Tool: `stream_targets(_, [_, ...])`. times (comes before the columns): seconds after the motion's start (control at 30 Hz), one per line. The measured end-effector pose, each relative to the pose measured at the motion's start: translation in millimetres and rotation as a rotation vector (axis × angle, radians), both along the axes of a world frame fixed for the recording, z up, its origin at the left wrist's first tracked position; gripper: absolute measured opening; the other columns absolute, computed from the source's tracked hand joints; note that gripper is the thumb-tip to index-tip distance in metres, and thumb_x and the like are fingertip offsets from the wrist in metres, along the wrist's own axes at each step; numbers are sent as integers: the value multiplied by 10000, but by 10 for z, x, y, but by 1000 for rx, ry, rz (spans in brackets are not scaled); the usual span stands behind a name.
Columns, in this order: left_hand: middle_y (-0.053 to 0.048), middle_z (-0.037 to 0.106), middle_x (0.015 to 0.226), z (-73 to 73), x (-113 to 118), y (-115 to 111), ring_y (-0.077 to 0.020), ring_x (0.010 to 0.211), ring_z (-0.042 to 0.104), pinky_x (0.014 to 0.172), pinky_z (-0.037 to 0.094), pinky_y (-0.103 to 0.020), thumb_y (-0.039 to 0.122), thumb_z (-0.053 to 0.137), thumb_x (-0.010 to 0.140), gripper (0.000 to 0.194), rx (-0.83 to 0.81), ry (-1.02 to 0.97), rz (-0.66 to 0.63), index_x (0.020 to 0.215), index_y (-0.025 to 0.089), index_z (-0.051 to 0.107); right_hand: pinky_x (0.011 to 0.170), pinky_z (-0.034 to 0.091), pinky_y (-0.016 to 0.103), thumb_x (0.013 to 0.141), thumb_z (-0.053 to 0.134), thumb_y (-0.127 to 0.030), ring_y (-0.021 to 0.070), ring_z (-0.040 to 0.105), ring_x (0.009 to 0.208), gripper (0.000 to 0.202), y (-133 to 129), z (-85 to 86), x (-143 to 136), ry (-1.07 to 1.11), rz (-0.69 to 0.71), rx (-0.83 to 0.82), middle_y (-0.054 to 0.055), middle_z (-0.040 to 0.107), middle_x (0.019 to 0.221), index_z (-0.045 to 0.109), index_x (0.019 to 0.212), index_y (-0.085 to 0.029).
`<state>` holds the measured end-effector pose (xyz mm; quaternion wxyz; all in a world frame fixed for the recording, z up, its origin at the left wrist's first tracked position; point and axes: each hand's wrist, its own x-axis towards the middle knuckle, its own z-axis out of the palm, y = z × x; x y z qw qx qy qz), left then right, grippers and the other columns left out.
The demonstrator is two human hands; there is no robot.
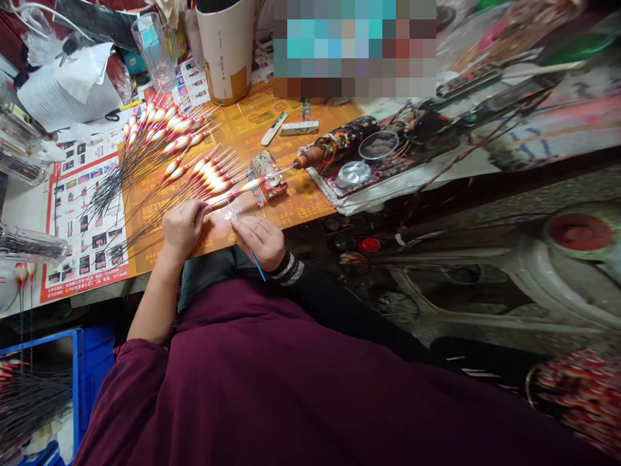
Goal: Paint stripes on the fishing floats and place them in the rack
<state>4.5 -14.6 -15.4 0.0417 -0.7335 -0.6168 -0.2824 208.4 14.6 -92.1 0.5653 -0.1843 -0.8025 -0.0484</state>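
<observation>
While the left hand (184,223) pinches the slender stem of a white-and-red spindle-shaped float (253,185), the right hand (261,238) grips a thin blue-handled brush (257,264). The float's body lies just beyond the right hand, near a paint-smeared rectangular block (264,162). More glossy red-and-white floats (212,176) lie beyond the left hand; a paint-spattered cylindrical tool (347,136) with a brown wooden nose lies beyond the right hand
</observation>
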Motion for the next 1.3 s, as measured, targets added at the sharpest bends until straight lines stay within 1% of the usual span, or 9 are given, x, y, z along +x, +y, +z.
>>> stream_targets(0.2, [-68,753,871,-15,-3,-2,-180,812,691,753,476,-283,380,500,1017,290,7,18,10,890,196,684,904,622,373,962,552,-161,212,713,1033,383,7,-111,9,-40,-17,-78,128,742,1091,598,1342,-152])
stream_targets(0.37, [-64,753,862,-9,-1,-3,-175,807,693,750,479,-276,361,512,1014,273,20,39,9,891,193,690,892,620,346,942,583,-147,207,705,1026,391,0,-67,7,-21,-52,-6,126,745,1072,604,1332,-124])
stream_targets(0.47, [-66,754,862,-2,1,-4,-173,805,695,747,477,-269,360,514,1015,273,33,39,-5,895,187,688,892,616,334,957,567,-157,196,705,1020,347,-6,-56,5,-39,-83,2,114,747,1070,629,1297,-128])
stream_targets(0.7, [-69,757,864,-14,-4,-5,-168,801,695,743,476,-263,347,516,1016,269,52,49,-11,892,179,687,918,607,360,981,536,-187,202,709,1035,313,-17,-122,15,-110,-68,-128,126,747,1075,643,1271,-130])
stream_targets(0.87, [-74,755,869,-16,-7,-2,-172,805,694,750,485,-271,337,532,1008,251,33,30,-9,899,179,693,893,615,348,957,569,-154,205,712,1017,341,-18,-68,11,-64,-81,-38,121,749,1067,620,1291,-115])
stream_targets(0.97, [-77,756,872,-4,2,-4,-174,812,698,756,488,-271,337,542,1003,246,23,21,-7,895,177,695,894,618,347,954,571,-150,202,713,1019,345,-15,-56,12,-48,-66,-33,123,748,1066,615,1295,-119])
stream_targets(1.07, [-77,759,884,35,2,-42,-175,830,702,766,492,-270,342,542,1001,247,-3,15,-1,903,180,700,885,622,344,956,558,-146,198,718,1009,342,-11,-46,29,-39,-39,-42,124,748,1058,613,1293,-128])
stream_targets(1.17, [-77,765,922,123,-60,-146,-179,859,704,778,500,-276,330,554,987,222,-66,-16,18,929,187,714,860,623,335,938,560,-116,197,718,1005,402,-11,-7,62,2,12,-21,123,746,1044,572,1339,-128])
stream_targets(1.3, [-56,765,889,324,-334,-365,-157,808,694,734,509,-262,307,603,934,182,-249,-165,48,923,184,737,799,625,336,929,547,-114,197,718,953,428,-47,48,84,21,109,1,105,746,996,558,1355,-151])
